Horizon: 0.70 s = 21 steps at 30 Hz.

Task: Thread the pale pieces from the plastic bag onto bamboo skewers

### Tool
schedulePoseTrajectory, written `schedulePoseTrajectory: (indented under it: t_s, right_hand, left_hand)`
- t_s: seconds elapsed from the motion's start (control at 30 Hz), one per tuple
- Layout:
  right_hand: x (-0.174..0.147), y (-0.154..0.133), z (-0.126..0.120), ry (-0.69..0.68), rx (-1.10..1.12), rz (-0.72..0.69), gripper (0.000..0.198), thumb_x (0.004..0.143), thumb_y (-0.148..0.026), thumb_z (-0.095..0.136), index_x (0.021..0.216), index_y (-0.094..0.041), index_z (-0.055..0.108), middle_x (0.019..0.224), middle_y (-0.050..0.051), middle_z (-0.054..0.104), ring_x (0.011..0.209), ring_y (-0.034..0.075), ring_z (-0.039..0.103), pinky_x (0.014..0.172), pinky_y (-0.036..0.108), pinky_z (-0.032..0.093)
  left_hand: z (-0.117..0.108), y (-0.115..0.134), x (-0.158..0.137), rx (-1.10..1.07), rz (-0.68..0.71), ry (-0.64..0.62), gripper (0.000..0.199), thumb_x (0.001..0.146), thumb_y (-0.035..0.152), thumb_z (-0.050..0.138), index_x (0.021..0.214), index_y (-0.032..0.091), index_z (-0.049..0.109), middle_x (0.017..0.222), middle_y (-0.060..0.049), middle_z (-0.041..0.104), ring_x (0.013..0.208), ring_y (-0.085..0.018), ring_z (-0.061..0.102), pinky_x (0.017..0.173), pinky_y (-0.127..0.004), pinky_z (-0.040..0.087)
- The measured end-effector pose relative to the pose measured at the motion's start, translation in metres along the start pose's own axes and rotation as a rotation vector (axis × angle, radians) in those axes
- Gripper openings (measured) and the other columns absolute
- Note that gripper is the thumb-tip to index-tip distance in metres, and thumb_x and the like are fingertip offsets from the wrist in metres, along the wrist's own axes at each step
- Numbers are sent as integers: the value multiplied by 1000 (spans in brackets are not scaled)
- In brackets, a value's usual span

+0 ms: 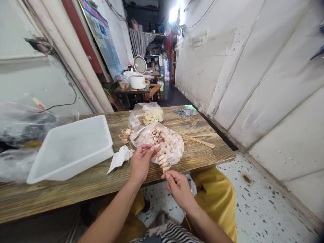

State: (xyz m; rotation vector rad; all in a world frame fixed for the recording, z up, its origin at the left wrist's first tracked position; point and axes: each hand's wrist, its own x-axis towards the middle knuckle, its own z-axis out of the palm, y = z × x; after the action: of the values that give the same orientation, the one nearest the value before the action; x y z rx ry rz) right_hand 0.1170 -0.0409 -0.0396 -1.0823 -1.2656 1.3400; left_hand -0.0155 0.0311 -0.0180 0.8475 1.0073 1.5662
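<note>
My right hand point(178, 189) pinches a thin bamboo skewer just below a row of small pinkish-tan food pieces point(162, 159) threaded along it. The bare end of the skewer runs down under my right wrist. My left hand point(142, 159) has thumb and forefinger closed by the skewer's upper end; what they pinch there is too small to tell. Behind both hands lies an opened clear plastic bag point(174, 143) full of similar pieces. To its left, finished-looking loaded skewers point(126, 135) lie with their sticks toward me, near a white paper tissue point(120, 158).
A white plastic tub point(72, 148) stands on the wooden table point(121, 184) at left, beside crumpled clear plastic point(17, 162). Behind are a second bag point(152, 114) of pale slices, bare bamboo skewers point(198, 140) and a grey crumpled plastic item point(184, 112). A rice cooker point(137, 82) stands farther back.
</note>
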Motion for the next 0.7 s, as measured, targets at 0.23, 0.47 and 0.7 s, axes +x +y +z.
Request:
schedulePoseTrajectory:
  t_s: [0.23, 0.47, 0.7]
  right_hand:
    - [-1, 1, 0, -3, 12, 12, 33, 81, -47, 48, 76, -16, 60, 44, -8, 31, 40, 8, 26, 39, 19, 19]
    - [-1, 6, 0, -10, 21, -14, 29, 83, -41, 48, 76, -16, 60, 45, -8, 30, 40, 8, 25, 40, 19, 19]
    - [-2, 11, 0, 27, -6, -48, 26, 86, -37, 46, 78, -16, 60, 45, -8, 30, 41, 8, 26, 40, 19, 20]
  left_hand:
    - [-4, -4, -1, 220, 171, -18, 23, 72, 31, 67, 84, 18, 53, 81, -3, 70, 85, -19, 66, 79, -30, 48]
    - [-12, -10, -1, 427, 304, -67, 16, 77, 32, 61, 86, 20, 56, 83, -3, 68, 84, -19, 66, 82, -30, 47]
    - [-17, -14, 0, 611, 433, -29, 17, 80, 31, 57, 89, 18, 60, 85, -4, 69, 81, -18, 65, 77, -30, 49]
